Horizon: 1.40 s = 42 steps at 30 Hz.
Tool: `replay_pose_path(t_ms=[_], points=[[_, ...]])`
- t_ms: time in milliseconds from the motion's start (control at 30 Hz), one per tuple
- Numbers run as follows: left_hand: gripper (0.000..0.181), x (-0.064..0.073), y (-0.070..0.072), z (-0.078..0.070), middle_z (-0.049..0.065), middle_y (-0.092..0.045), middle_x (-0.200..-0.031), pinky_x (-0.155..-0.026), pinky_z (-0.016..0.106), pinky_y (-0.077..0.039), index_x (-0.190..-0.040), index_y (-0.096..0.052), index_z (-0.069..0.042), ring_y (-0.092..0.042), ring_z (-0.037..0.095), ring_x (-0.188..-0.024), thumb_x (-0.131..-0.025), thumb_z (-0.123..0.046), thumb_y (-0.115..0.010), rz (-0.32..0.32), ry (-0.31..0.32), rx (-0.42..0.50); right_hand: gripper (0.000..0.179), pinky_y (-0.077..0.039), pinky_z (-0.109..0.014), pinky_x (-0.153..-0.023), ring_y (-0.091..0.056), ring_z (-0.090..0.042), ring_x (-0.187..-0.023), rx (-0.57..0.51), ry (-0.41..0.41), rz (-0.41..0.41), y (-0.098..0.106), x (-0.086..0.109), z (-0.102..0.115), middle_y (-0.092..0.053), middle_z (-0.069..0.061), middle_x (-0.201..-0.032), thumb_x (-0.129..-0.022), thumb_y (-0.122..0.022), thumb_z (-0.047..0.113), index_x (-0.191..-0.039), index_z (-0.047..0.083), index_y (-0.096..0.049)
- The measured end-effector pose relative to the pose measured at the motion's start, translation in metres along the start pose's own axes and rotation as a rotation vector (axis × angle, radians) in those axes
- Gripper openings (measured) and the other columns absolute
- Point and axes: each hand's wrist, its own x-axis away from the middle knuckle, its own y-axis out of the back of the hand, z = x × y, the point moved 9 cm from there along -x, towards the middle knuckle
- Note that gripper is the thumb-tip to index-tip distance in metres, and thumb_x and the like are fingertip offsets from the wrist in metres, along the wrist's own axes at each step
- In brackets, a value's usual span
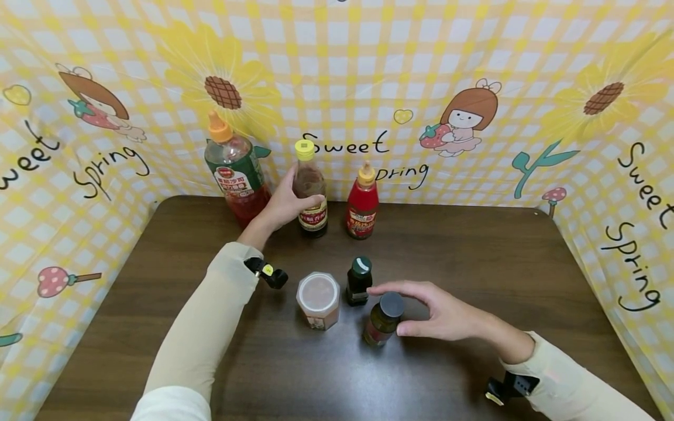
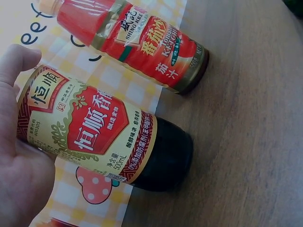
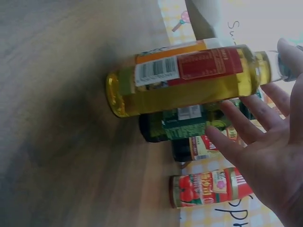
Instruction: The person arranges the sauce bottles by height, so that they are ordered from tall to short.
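My left hand [image 1: 286,202] grips a vinegar bottle [image 1: 313,219] with a yellow cap, upright at the back of the table; its cream and red label shows large in the left wrist view. My right hand [image 1: 442,311] is spread beside a small bottle of yellow oil [image 1: 379,328] with a dark cap. Thumb and fingers stand apart around its upper part, without curling in. Just behind the oil is a dark green bottle [image 1: 359,286] with a green cap, near the right index fingertip. A lidded jar [image 1: 318,301] stands left of these two.
A red ketchup bottle [image 1: 361,210] stands right of the vinegar. Left of it, partly behind my left forearm, is a large sauce bottle [image 1: 237,175] with an orange cap. A checked cloth [image 1: 347,88] hangs behind the brown table [image 1: 474,251].
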Motion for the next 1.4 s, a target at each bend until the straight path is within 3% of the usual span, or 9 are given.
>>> replay_pose_path(t_ms=[400, 667, 900, 1133, 1400], points=[[0.095, 0.002, 0.000, -0.001, 0.016, -0.038, -0.154, -0.117, 0.049, -0.031, -0.163, -0.018, -0.011, -0.038, 0.031, -0.142, -0.090, -0.019, -0.079, 0.006, -0.008, 0.020, 0.058, -0.040, -0.039, -0.113, -0.052, -0.027, -0.135, -0.093, -0.045, 0.012, -0.017, 0.002, -0.015, -0.057, -0.009, -0.145, -0.091, -0.075, 0.001, -0.144, 0.005, -0.053], [0.098, 0.003, 0.000, 0.000, 0.015, -0.036, -0.156, -0.118, 0.050, -0.030, -0.163, -0.015, -0.011, -0.037, 0.030, -0.143, -0.090, -0.021, -0.079, 0.003, -0.003, 0.007, 0.056, -0.039, -0.037, -0.113, -0.052, -0.026, -0.135, -0.094, -0.070, 0.006, -0.022, 0.002, -0.018, -0.057, -0.019, -0.143, -0.091, -0.075, 0.002, -0.143, 0.007, -0.054], [0.099, 0.002, -0.001, 0.001, 0.014, -0.036, -0.156, -0.117, 0.050, -0.031, -0.163, -0.014, -0.011, -0.037, 0.030, -0.143, -0.090, -0.022, -0.079, 0.006, 0.005, 0.017, 0.053, -0.040, -0.035, -0.113, -0.053, -0.025, -0.135, -0.124, -0.073, -0.009, -0.025, 0.002, -0.021, -0.059, -0.015, -0.142, -0.093, -0.073, 0.001, -0.142, 0.005, -0.055], [0.101, 0.002, 0.001, 0.002, 0.014, -0.030, -0.160, -0.118, 0.050, -0.029, -0.164, -0.011, -0.011, -0.032, 0.030, -0.146, -0.090, -0.024, -0.079, 0.000, 0.017, 0.008, 0.050, -0.040, -0.034, -0.112, -0.053, -0.024, -0.134, -0.154, -0.064, -0.019, -0.026, 0.001, -0.022, -0.058, -0.022, -0.140, -0.093, -0.071, -0.001, -0.141, 0.003, -0.055], [0.099, 0.002, 0.001, 0.000, 0.014, -0.034, -0.158, -0.118, 0.050, -0.030, -0.163, -0.014, -0.011, -0.035, 0.030, -0.144, -0.090, -0.021, -0.080, -0.004, 0.003, 0.024, 0.045, -0.043, -0.033, -0.110, -0.056, -0.024, -0.130, -0.173, -0.049, -0.051, -0.025, 0.001, -0.021, -0.061, -0.022, -0.135, -0.093, -0.070, -0.003, -0.136, 0.002, -0.059]])
